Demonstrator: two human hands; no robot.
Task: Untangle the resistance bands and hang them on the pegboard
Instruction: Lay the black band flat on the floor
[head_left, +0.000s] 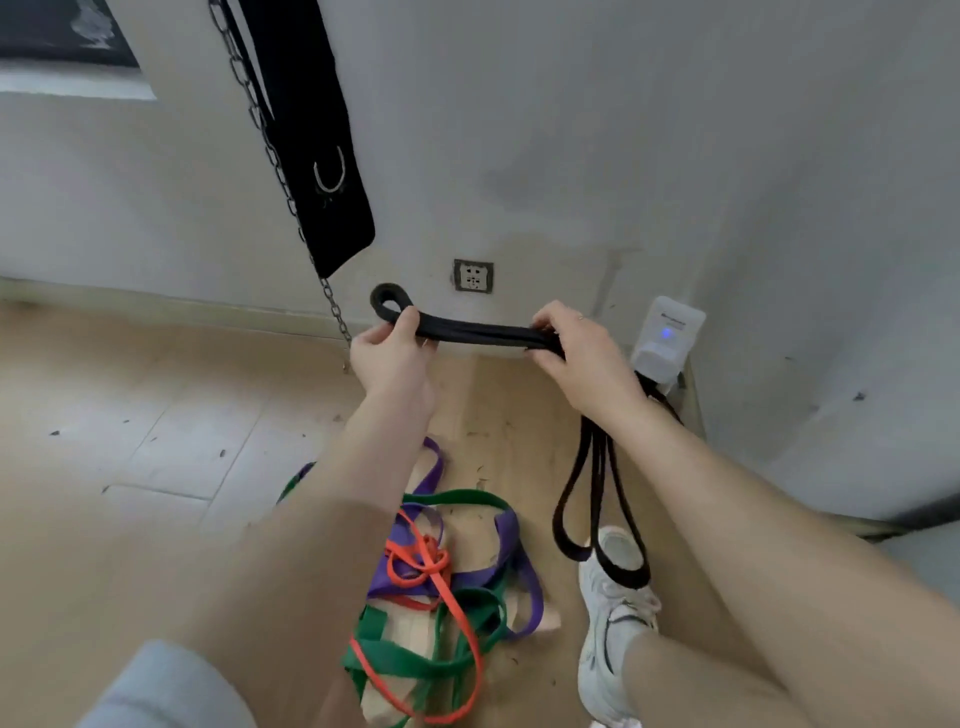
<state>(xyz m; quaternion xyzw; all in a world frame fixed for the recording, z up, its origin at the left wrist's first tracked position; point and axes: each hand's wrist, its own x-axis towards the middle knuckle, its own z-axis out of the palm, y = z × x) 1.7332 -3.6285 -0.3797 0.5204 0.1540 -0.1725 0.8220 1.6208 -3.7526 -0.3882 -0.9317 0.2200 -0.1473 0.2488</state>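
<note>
Black band (483, 332), folded into several strands, runs level between my hands in front of the wall. My left hand (389, 353) has its fingers curled round one end, where a small loop sticks up past my thumb. My right hand (582, 348) grips the other end in a closed fist, and from it the rest of the band hangs down in long loops that reach just above my white shoe (613, 613). On the wooden floor (156, 395) between my arms lies a tangle of three more bands: purple (506, 530), green (457, 499) and red (415, 561), knotted through each other. A chain (270, 150) and a black strap (306, 130) hang on the wall (623, 130) above my left hand. A socket (472, 275) sits low on the wall, and a white plug-in box (667, 338) glows blue just beside my right hand.
</note>
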